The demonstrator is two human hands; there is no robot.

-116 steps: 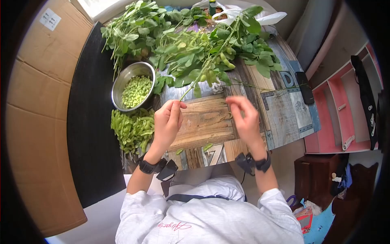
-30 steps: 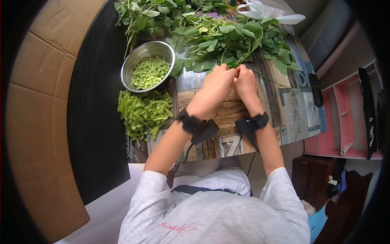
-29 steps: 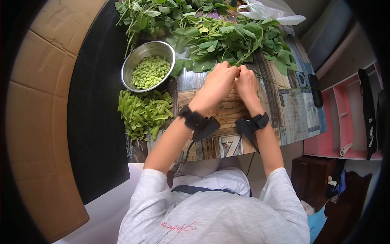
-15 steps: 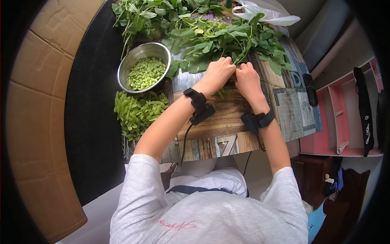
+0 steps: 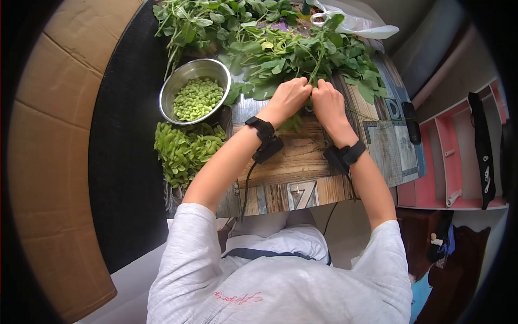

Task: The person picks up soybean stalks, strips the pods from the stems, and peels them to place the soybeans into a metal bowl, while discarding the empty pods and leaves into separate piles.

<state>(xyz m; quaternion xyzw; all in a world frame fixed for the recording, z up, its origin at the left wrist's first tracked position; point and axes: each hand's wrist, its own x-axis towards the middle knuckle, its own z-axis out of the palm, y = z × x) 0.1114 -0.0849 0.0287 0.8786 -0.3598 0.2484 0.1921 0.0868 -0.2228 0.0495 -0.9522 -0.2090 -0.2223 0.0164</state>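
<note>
My left hand [image 5: 291,98] and my right hand [image 5: 328,102] meet over the wooden-patterned table [image 5: 291,156], fingers closed on the stems of a leafy green plant [image 5: 322,59]. Its leaves reach away from me, beyond my fingertips. Some small green bits hang below my hands, partly hidden. To the left, a steel bowl [image 5: 225,66] tilts slightly and holds shelled green beans [image 5: 198,100]. Just below that bowl lies a pile of green pods [image 5: 186,151].
More leafy stalks [image 5: 205,24] cover the far side of the table. A white plastic bag [image 5: 361,26] lies at the back. A black object [image 5: 411,123] rests at the right edge. Cardboard [image 5: 54,162] stands left, a pink shelf [image 5: 448,151] right.
Both hands stay together on the stems, with my right fingers shifted slightly up and closer to the left ones. The upper leaves of the held plant have moved a little.
</note>
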